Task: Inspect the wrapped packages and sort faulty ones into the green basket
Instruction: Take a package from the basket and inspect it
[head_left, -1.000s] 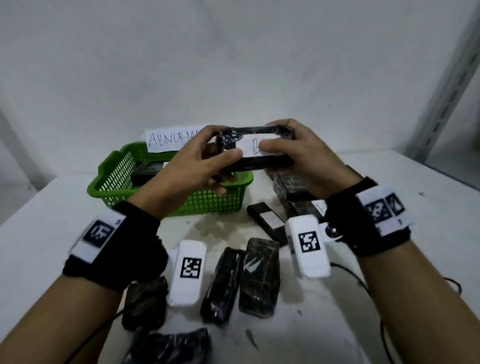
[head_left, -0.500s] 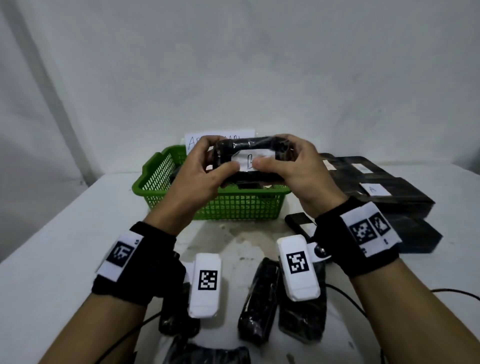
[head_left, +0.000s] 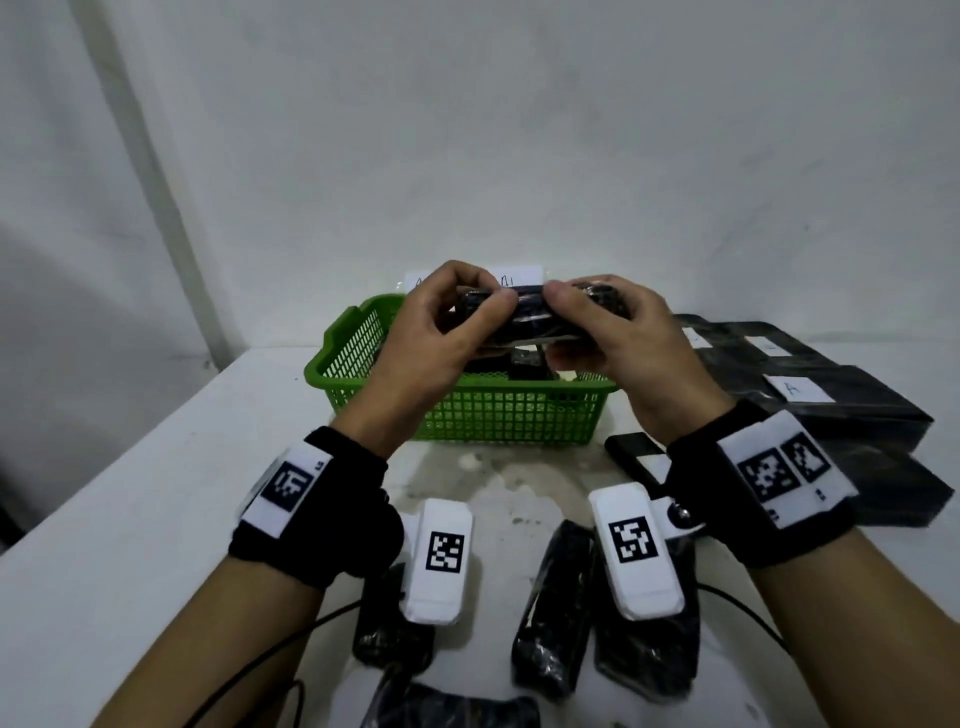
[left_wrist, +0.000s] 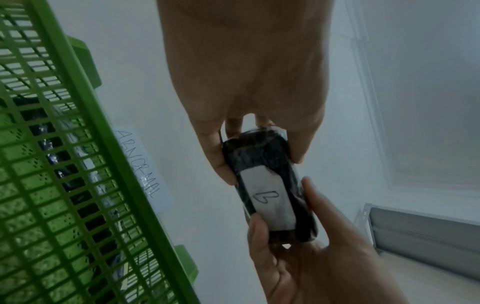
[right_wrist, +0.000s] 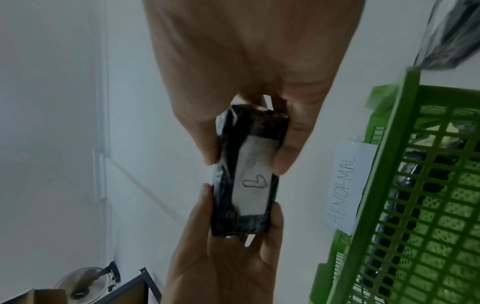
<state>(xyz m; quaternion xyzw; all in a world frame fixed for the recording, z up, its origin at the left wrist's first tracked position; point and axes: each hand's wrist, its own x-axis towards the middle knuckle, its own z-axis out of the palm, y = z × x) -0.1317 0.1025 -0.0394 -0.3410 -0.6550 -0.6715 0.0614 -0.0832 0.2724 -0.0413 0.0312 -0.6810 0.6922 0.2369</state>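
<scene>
1. Head view: both hands hold one black wrapped package (head_left: 524, 317) above the green basket (head_left: 358, 353), at about 12 o'clock from the person.
2. The left hand (head_left: 431, 343) pinches the package's 9 o'clock end; the right hand (head_left: 623, 338) pinches its 3 o'clock end.
3. The package's long axis runs from 9 to 3 o'clock, level, spanning the two grips.
4. Its white label (left_wrist: 267, 199), marked "B", faces away from the person.
5. The basket opening lies directly beneath, toward 6 o'clock of the package, so a drop looks short for either hand.
6. A paper sign (right_wrist: 345, 185) reading "ABNORMAL" stands behind the basket.
</scene>
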